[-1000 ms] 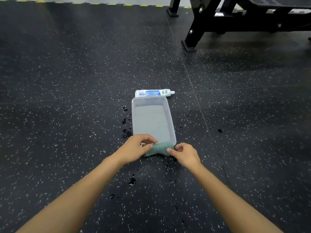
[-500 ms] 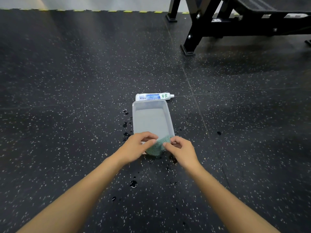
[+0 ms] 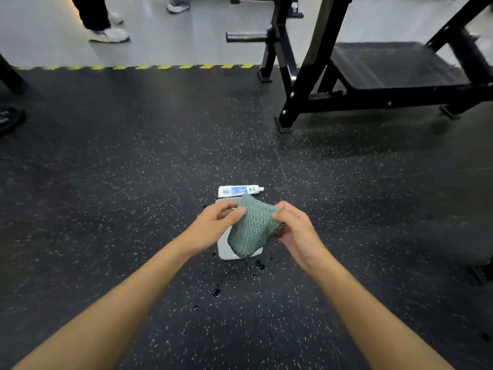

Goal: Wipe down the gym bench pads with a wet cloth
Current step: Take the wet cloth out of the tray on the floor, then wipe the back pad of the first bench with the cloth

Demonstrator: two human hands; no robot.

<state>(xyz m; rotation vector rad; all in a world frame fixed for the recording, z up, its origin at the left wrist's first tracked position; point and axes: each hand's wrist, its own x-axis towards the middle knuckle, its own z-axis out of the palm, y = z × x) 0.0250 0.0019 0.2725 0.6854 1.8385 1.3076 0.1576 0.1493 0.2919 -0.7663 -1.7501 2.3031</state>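
Observation:
A green waffle-textured cloth (image 3: 253, 228) hangs in the air above a pale grey tray (image 3: 226, 253) on the floor. My left hand (image 3: 213, 228) pinches the cloth's upper left edge. My right hand (image 3: 296, 231) grips its right side. The black gym bench pad (image 3: 394, 64) sits on a black steel frame (image 3: 301, 94) at the upper right, well beyond my hands.
A white tube (image 3: 240, 190) lies on the floor just behind the tray. Water drops (image 3: 216, 291) spot the black speckled rubber floor in front of it. A yellow-and-black striped line (image 3: 149, 67) marks the mat's far edge. A person's shoes (image 3: 109, 34) stand beyond it.
Both hands have lifted the cloth off the tray's near edge into the air. The view has tilted upward, bringing the bench pad and the far floor into sight.

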